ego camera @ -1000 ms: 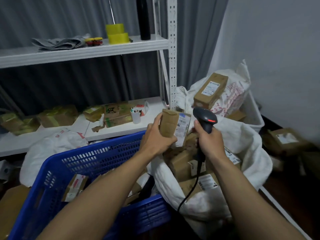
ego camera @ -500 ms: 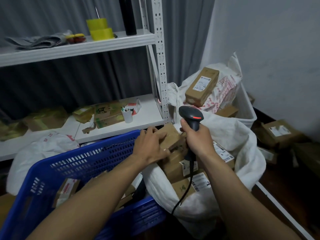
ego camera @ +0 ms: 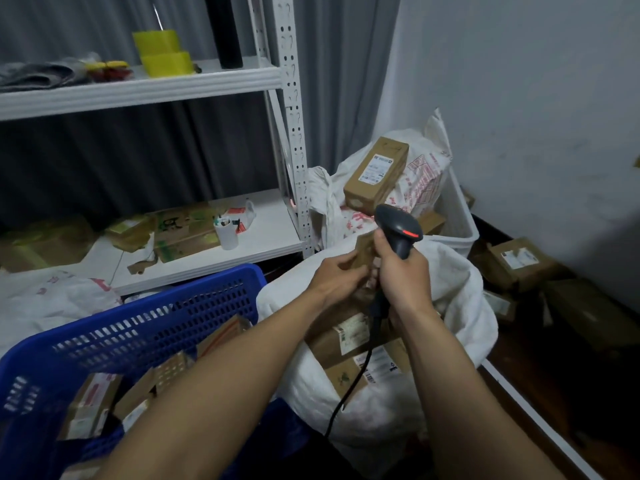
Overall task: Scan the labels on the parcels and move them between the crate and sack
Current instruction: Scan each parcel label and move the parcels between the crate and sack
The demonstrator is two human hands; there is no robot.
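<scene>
Left hand [ego camera: 337,278]: bare; its back and knuckles are visible, a little blurred.
Right hand [ego camera: 403,275]: bare; its back and thumb are visible.
Left forearm [ego camera: 225,375]: bare from the wrist to the near edge, looking broader toward the camera.
Right forearm [ego camera: 450,368]: bare in the same way, from the wrist to the near edge.
Clothing: cannot tell; only bare parts are in view.

The crate [ego camera: 138,323] is blue plastic, perforated and slightly glossy. The sack [ego camera: 460,289] is rough white woven cloth. The parcels [ego camera: 325,341] are matt brown cardboard with smooth paper labels [ego camera: 349,337]. The scanner [ego camera: 398,226] is dark matt plastic. The shelf upright [ego camera: 292,98] is white painted metal, and the curtain [ego camera: 346,81] is grey cloth.
</scene>
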